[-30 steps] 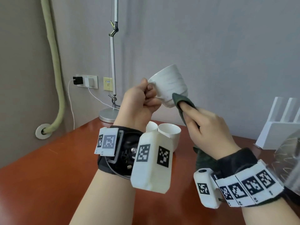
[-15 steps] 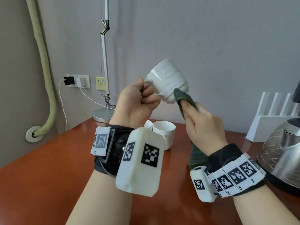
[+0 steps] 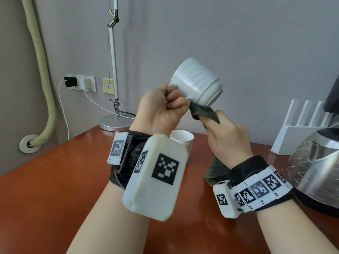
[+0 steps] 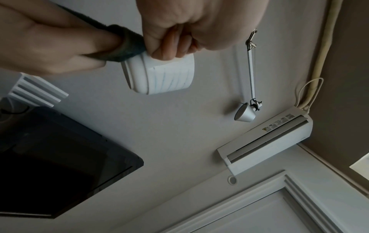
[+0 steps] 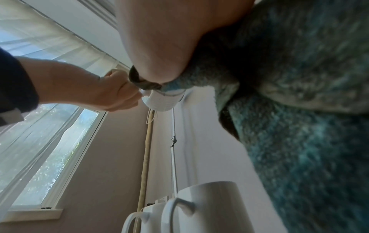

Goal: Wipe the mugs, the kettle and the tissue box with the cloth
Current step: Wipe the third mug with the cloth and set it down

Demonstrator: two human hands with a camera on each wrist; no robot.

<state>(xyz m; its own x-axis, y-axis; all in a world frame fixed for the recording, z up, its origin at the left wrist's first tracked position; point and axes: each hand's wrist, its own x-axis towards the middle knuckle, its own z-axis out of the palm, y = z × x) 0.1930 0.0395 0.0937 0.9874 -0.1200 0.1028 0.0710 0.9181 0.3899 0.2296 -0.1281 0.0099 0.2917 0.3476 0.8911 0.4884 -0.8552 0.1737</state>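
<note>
My left hand (image 3: 165,105) grips the handle of a white mug with faint blue lines (image 3: 198,83), held up in the air and tipped on its side. My right hand (image 3: 225,136) holds a dark green cloth (image 3: 202,111) wrapped over a finger and presses it against the mug's underside near the handle. The left wrist view shows the same mug (image 4: 159,75) with the cloth (image 4: 127,45) at its lower edge. Another white mug (image 3: 183,140) stands on the table behind my left wrist. The steel kettle (image 3: 315,169) sits at the right edge.
The table (image 3: 55,180) is red-brown wood. A desk lamp base (image 3: 115,122) stands at the back by the wall sockets (image 3: 82,82). A white slotted rack (image 3: 300,129) stands behind the kettle. A padded pipe (image 3: 42,70) runs down the left wall.
The mug has tipped further, its bottom swinging right. The cloth has slid from the mug's lower right side to underneath, near the handle.
</note>
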